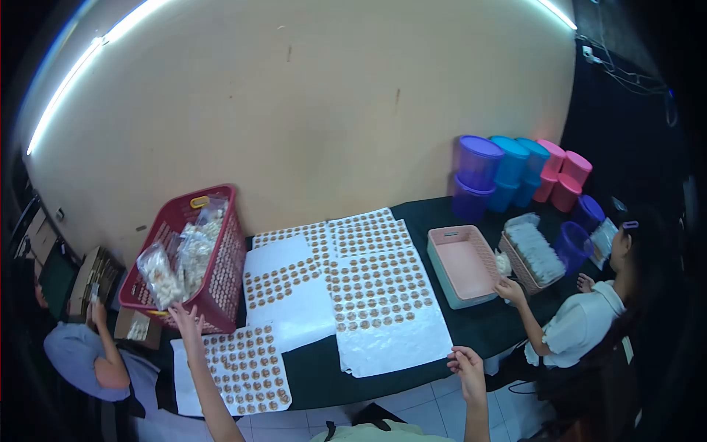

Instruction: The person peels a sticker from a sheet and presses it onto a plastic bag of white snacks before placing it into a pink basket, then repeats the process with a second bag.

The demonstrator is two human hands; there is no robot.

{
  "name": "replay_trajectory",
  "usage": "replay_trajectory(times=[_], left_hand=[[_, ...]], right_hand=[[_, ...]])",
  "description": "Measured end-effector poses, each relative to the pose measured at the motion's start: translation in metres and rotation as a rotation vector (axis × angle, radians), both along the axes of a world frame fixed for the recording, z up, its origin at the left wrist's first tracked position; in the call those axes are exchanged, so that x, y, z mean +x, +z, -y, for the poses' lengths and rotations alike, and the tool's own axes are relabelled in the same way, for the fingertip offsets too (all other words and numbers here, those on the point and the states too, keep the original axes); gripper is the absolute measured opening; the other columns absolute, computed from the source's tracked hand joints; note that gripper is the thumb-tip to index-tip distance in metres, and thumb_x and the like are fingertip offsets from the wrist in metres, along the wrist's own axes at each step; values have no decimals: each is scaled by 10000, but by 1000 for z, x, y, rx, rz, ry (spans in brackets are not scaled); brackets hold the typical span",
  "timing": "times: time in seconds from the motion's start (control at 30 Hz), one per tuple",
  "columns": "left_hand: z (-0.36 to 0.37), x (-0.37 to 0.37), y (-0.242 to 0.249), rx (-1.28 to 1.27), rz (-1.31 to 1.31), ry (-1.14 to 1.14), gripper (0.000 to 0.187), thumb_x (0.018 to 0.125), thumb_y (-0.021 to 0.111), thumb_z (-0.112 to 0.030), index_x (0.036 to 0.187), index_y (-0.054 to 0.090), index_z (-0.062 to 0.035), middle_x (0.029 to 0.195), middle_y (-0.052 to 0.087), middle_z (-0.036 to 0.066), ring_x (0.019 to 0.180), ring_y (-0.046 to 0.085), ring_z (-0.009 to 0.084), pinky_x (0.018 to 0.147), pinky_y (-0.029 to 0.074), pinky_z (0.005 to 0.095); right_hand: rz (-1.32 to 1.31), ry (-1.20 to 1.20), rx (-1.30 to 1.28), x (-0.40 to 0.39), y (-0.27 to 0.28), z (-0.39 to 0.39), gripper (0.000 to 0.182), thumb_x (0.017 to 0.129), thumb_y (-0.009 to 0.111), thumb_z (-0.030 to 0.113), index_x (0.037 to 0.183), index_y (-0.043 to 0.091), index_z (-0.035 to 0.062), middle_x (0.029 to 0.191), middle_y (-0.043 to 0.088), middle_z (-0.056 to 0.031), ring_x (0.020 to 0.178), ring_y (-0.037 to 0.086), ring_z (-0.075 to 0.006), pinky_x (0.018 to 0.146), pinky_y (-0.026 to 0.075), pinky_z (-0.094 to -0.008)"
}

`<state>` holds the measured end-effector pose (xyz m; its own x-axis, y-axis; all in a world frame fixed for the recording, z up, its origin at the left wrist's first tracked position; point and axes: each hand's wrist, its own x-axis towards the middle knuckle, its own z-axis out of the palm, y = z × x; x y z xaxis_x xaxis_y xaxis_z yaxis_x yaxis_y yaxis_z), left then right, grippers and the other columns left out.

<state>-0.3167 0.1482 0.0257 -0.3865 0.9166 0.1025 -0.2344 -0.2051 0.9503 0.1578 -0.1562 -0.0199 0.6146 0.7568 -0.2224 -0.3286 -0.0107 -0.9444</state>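
Dark cloth covers the table [471,331], where the right hand [465,366] has its grip pinched at the near corner of a white sticker sheet [390,309]: thin, limp paper, likely best lifted by an edge. Left hand [185,318], fingers spread, reaches the red basket [193,258] of crinkly, light-looking bags. What the bags contain is unclear; seated workers at both ends are partly cut off.

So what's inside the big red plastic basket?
The red plastic basket holds clear plastic bags of small pale pieces, piled above its rim. The left hand reaches up at its front. Whatever lies beneath the bags is covered.
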Motion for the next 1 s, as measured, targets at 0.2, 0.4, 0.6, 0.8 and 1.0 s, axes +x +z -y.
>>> replay_trajectory(times=[0.2, 0.4, 0.6, 0.8, 1.0], left_hand=[[34, 101, -151, -132, -685, -185, 688, 845, 484, -237, 1301, 60, 56, 1301, 222, 259, 1200, 266, 312, 963, 252, 325], [151, 207, -244, -136, -952, -780, 816, 762, 555, -398, 1306, 114, 20, 1322, 152, 283, 1240, 164, 370, 997, 165, 444], [181, 231, -258, -258, -1462, -919, 886, 721, 462, -596, 1341, 86, -87, 1333, -149, 281, 1214, -169, 454, 853, -11, 670], [179, 233, -257, -329, -1478, -959, 910, 715, 463, -607, 1342, 55, -90, 1327, -173, 282, 1209, -205, 441, 860, -44, 663], [180, 233, -260, -339, -1482, -929, 920, 700, 470, -624, 1342, 75, -96, 1331, -165, 276, 1215, -196, 435, 864, -54, 656]], right_hand=[[54, -208, -120, 13, -24, 39, 139, 826, 509, 131, 763, 572, 24, 713, 572, -42, 641, 531, -97, 598, 425, -212], [167, -174, -125, 17, -17, 33, 319, 837, 517, 208, 554, 472, 67, 526, 477, -7, 500, 454, -69, 499, 357, -201], [207, -130, -133, 9, -7, -3, 378, 861, 470, 220, 525, 463, 49, 510, 460, -5, 500, 420, -65, 511, 337, -209], [168, -49, -129, 16, -12, -17, 349, 864, 468, 214, 565, 493, 35, 559, 508, -26, 540, 455, -75, 542, 380, -206], [158, -27, -187, 52, -38, -24, 350, 860, 479, 232, 575, 500, 31, 577, 524, -34, 552, 473, -80, 548, 394, -207]])
